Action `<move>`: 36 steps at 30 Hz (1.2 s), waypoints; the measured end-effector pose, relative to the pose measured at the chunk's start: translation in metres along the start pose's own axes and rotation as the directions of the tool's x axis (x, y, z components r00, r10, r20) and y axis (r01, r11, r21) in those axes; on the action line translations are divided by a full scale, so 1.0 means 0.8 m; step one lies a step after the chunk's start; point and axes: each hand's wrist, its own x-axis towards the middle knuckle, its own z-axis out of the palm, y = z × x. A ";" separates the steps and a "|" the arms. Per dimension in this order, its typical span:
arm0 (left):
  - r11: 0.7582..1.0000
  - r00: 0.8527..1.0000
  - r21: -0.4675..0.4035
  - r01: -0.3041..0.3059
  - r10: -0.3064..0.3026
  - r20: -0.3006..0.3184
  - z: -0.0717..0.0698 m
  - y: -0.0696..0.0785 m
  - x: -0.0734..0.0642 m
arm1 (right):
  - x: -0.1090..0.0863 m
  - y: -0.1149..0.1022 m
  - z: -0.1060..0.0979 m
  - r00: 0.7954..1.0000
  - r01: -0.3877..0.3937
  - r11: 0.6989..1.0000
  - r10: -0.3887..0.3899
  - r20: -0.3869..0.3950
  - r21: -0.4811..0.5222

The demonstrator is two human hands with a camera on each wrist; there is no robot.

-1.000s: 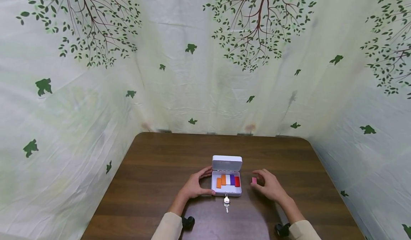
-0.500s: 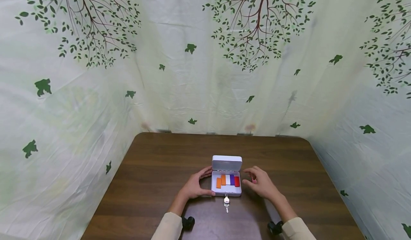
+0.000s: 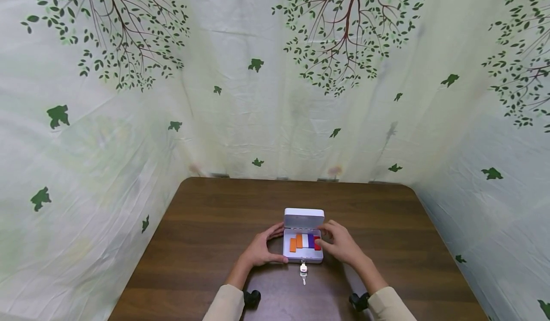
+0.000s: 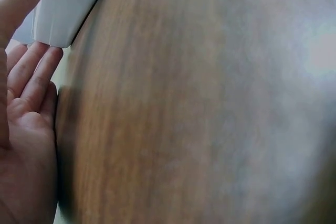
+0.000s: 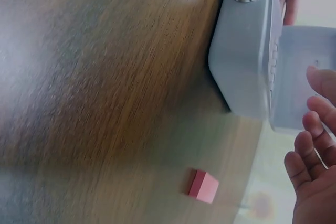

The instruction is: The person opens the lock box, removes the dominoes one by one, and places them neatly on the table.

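A small white cash box stands on the table with its lid raised. Inside lie two orange blocks, a white block, a purple block and a red block. My left hand holds the box's left side, thumb at the front corner and fingers toward the back. Over the box's right edge is my right hand, its thumb and fingertips apart above the red block, which they partly cover. The right wrist view shows a pink block on the table beside the box.
Keys hang from the lock at the box's front. The brown wooden table has a leaf-printed cloth behind it and at both sides.
My right hand has moved left, away from the pink block and over the box's right edge. The pink block stays behind, hidden from the head view. The left hand is still.
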 end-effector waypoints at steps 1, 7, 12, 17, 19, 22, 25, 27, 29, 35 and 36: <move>1.000 1.000 0.002 0.005 -0.005 0.002 0.000 0.000 0.000 | 0.001 -0.001 0.001 1.000 0.013 1.000 -0.013 -0.002 0.000; 1.000 1.000 -0.011 0.019 -0.019 -0.003 0.000 0.001 0.000 | 0.006 -0.010 0.007 0.999 0.020 1.000 -0.020 0.028 0.014; 1.000 1.000 -0.010 0.019 -0.019 0.000 -0.001 0.002 0.000 | 0.009 -0.017 0.011 0.997 0.007 1.000 -0.008 0.071 0.024; 1.000 1.000 -0.002 -0.024 0.024 -0.013 -0.001 0.001 0.001 | 0.013 -0.023 0.017 0.995 0.065 0.998 -0.066 0.078 0.011; 1.000 1.000 -0.001 -0.026 0.026 -0.016 0.000 -0.001 0.000 | 0.013 -0.026 0.021 0.993 0.086 0.996 -0.087 0.083 0.011; 1.000 1.000 -0.001 -0.013 0.013 -0.005 0.003 -0.001 -0.002 | 0.012 -0.028 0.027 0.988 0.110 0.994 -0.110 0.109 0.006; 1.000 1.000 -0.008 -0.015 0.015 -0.001 0.004 0.000 -0.004 | 0.012 -0.030 0.034 0.983 0.127 0.992 -0.126 0.136 -0.002; 1.000 1.000 -0.020 -0.020 0.020 -0.005 0.005 0.002 -0.005 | 0.013 -0.031 0.037 0.981 0.131 0.991 -0.129 0.147 -0.002; 0.999 1.000 -0.032 -0.021 0.021 -0.011 0.004 0.003 -0.004 | 0.014 -0.032 0.039 0.980 0.127 0.992 -0.124 0.154 -0.004; 0.997 0.999 -0.061 -0.038 0.037 -0.026 0.001 0.003 -0.002 | 0.019 -0.035 0.048 0.979 0.114 0.993 -0.106 0.176 -0.037; 0.998 0.999 -0.059 -0.039 0.038 -0.026 0.002 0.003 -0.002 | 0.020 -0.035 0.049 0.978 0.113 0.993 -0.103 0.181 -0.045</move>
